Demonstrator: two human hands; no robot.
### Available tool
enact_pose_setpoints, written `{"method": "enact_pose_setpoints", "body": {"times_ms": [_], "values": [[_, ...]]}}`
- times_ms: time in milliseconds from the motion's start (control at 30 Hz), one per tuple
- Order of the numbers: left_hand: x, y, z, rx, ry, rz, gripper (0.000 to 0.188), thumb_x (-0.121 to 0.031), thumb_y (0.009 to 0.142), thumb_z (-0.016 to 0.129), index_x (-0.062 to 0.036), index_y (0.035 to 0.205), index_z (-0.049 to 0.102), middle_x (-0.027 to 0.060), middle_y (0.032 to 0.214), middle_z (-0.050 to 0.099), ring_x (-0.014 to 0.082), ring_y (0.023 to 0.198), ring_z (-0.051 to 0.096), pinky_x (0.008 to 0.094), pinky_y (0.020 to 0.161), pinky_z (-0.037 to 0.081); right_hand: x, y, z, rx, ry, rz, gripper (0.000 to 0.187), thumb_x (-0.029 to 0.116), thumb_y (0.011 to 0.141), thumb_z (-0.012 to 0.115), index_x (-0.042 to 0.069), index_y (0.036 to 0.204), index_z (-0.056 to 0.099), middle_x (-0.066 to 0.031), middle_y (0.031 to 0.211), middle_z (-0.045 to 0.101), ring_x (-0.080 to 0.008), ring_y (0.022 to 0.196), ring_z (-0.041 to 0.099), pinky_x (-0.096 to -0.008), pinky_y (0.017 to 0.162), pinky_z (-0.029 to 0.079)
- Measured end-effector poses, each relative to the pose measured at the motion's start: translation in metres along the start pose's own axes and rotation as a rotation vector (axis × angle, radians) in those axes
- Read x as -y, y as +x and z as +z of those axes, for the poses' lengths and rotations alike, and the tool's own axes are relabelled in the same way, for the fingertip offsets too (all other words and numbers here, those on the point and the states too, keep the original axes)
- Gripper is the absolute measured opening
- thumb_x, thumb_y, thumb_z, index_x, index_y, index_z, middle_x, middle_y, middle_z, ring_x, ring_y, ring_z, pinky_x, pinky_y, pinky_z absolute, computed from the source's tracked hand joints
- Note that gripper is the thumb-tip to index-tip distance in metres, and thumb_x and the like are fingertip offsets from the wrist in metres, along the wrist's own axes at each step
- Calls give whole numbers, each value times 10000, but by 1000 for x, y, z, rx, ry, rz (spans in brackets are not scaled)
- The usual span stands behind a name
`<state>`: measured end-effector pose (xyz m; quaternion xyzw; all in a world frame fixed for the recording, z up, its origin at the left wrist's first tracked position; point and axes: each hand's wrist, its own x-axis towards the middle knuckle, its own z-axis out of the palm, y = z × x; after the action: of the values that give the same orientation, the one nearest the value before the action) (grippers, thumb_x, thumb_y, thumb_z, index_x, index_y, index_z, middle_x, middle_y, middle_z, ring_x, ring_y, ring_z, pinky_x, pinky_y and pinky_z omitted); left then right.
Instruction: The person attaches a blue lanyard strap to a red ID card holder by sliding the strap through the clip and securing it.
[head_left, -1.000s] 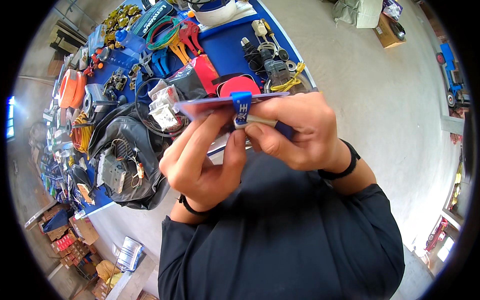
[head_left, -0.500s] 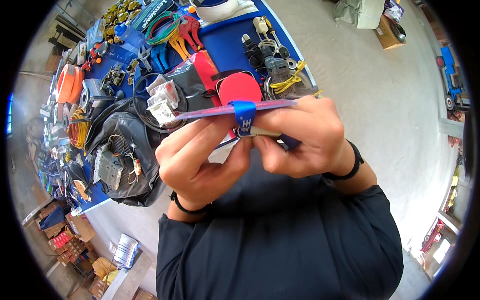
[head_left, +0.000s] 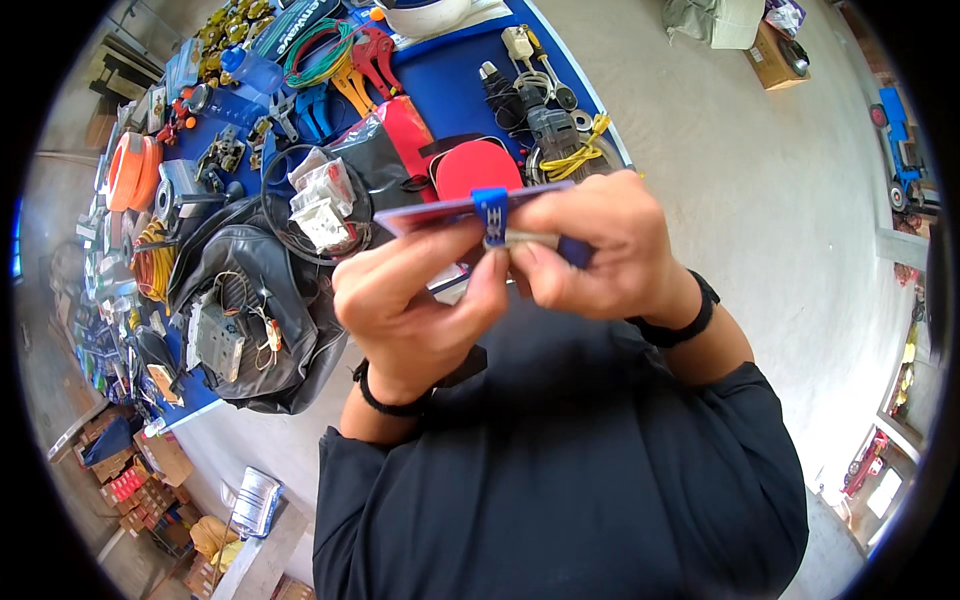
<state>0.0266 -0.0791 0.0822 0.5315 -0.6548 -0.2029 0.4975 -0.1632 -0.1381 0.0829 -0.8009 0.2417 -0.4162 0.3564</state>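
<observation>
Both my hands hold a thin, flat purplish card (head_left: pixel 425 213), seen almost edge-on in front of my chest. A blue lanyard strap (head_left: pixel 490 210) with white lettering loops over its edge. My left hand (head_left: pixel 415 300) is closed, its fingers under the card and its thumb at the lower end of the strap. My right hand (head_left: pixel 605 245) is closed too, its fingers curled behind the card. Its thumb presses a pale narrow strip (head_left: pixel 533 238) that may be the clip; a dark blue piece (head_left: pixel 575 251) shows beside it. The thumbs nearly meet.
Ahead, a blue-topped table (head_left: pixel 440 90) carries a red round paddle-like thing (head_left: pixel 478 168), red and orange clamps (head_left: pixel 373 60), a corded power tool (head_left: pixel 552 130), a black bag (head_left: pixel 265 300) and an orange coil (head_left: pixel 133 172). A cardboard box (head_left: pixel 780 60) stands on the floor at right.
Both hands have risen slightly with the card, and the left hand has shifted a little right. The card has tilted, its left end showing more of its face. The grips look the same.
</observation>
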Motion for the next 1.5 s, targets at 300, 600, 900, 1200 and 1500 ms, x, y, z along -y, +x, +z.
{"method": "enact_pose_setpoints", "body": {"times_ms": [300, 600, 900, 1200, 1500], "values": [[48, 1, 25, -19, -145, -142, 166, 19, 846, 729, 59, 1006, 752, 95, 792, 747, 119, 676, 707, 243, 653, 540, -31, -8, 24, -20, 187, 462, 166, 65, 952, 674, -68, 1052, 679, -200, 829, 714, -281, 694, 719, -323, 631, 539], [69, 0, 31, 61, -226, -236, 153, -42, 877, 735, 72, 974, 700, 77, 768, 709, 102, 711, 688, 246, 677, 536, -34, -10, 33, -53, 173, 516, 127, 51, 972, 653, -50, 1046, 631, -188, 778, 715, -255, 660, 725, -319, 595, 536], [78, 4, 21, 288, -523, -499, 162, -93, 959, 683, 52, 1026, 713, -2, 797, 702, 37, 728, 618, 199, 649, 477, -24, -2, 18, 64, 396, 765, 125, 65, 991, 657, -50, 1043, 654, -83, 790, 733, -126, 596, 704, -231, 496, 496], [77, -3, 6, 325, -824, -596, 135, -68, 884, 744, 65, 898, 724, 18, 736, 679, 42, 627, 593, 196, 550, 440, -6, 3, 10, 150, 489, 726, 111, 47, 971, 677, -64, 971, 683, -91, 740, 730, -157, 572, 718, -227, 454, 490], [64, -1, -4, 374, -787, -556, 218, -122, 845, 771, 29, 746, 649, -21, 667, 614, 15, 602, 520, 190, 532, 371, 6, 7, 2, 220, 494, 670, 128, 60, 961, 703, -68, 953, 692, -94, 737, 732, -161, 557, 718, -225, 435, 494]]}}
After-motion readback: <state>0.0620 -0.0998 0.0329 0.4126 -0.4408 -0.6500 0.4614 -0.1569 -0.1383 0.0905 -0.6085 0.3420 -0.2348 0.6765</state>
